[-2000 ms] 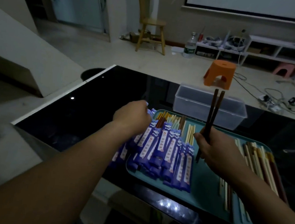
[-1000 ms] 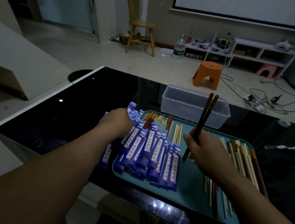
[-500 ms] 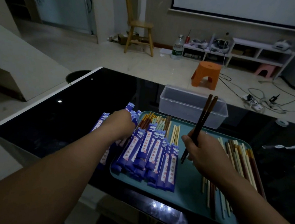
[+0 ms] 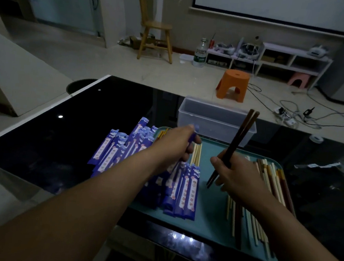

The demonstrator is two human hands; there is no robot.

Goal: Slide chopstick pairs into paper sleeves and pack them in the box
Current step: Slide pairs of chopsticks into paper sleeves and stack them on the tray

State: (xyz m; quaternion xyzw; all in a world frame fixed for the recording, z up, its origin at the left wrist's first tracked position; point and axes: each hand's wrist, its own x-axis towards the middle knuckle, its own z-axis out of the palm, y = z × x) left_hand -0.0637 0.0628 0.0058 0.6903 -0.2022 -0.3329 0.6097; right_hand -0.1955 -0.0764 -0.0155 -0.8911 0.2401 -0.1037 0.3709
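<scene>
My right hand (image 4: 233,175) grips a pair of dark brown chopsticks (image 4: 239,136), held nearly upright over the teal tray (image 4: 202,222). My left hand (image 4: 172,145) is lifted above the tray's left side and pinches one blue paper sleeve (image 4: 192,137), whose top pokes out past my fingers. Several more blue sleeves (image 4: 184,189) lie on the tray's left half, and others (image 4: 115,150) spill onto the black table. Loose chopsticks (image 4: 270,180) lie along the tray's right side. The clear plastic box (image 4: 211,117) stands behind the tray.
The black glass table (image 4: 80,122) ends at a white edge on the left. Light-coloured chopsticks (image 4: 196,155) lie near the tray's middle. On the floor beyond stand an orange stool (image 4: 232,83), a wooden chair (image 4: 154,35) and loose cables.
My left hand has risen from the sleeve pile and moved right with one blue sleeve pinched in it. My right hand keeps holding the dark chopstick pair almost in place.
</scene>
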